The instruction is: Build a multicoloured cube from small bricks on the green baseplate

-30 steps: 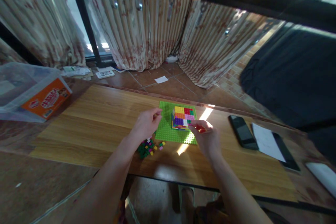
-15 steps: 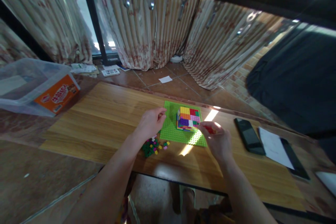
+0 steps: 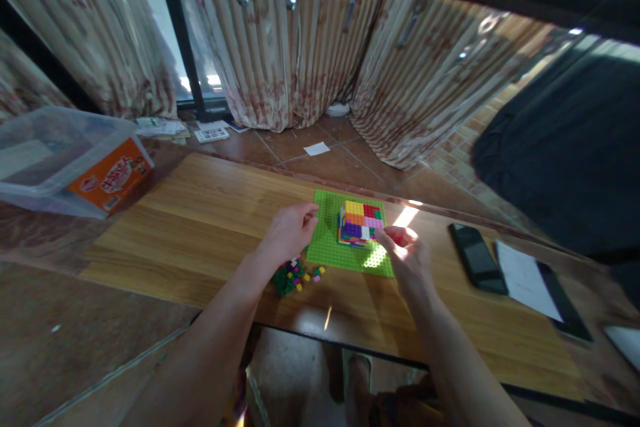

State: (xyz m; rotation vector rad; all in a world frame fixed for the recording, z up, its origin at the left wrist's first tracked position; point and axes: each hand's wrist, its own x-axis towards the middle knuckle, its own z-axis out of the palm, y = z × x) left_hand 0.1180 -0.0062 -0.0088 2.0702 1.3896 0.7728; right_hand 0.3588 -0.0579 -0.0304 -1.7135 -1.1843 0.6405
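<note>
A block of stacked toy bricks point(image 3: 354, 219) in yellow, red, orange, pink, purple and white stands on a green studded baseplate point(image 3: 324, 250). My right hand point(image 3: 411, 259) is closed in a pinch at the near right corner of the stack; its fingertips cover whatever is between them. At the baseplate's left edge hovers my left hand point(image 3: 290, 230), fingers curled and thumb near the index finger; I cannot make out anything in it. Below that hand lies a small pile of loose bricks point(image 3: 284, 282), mostly green, with a few yellow, pink and white ones.
The wooden table point(image 3: 200, 213) holds a black phone point(image 3: 477, 258), a white paper point(image 3: 525, 278) and a dark tablet-like slab point(image 3: 567, 310) to the right. A clear plastic bin point(image 3: 55, 177) with an orange label stands beyond the table's left end. Curtains point(image 3: 295, 47) hang behind.
My right hand has shifted slightly left and in closer to the stack's corner. The left hand stays almost where it was. The sunlight strip across the baseplate and table has shrunk.
</note>
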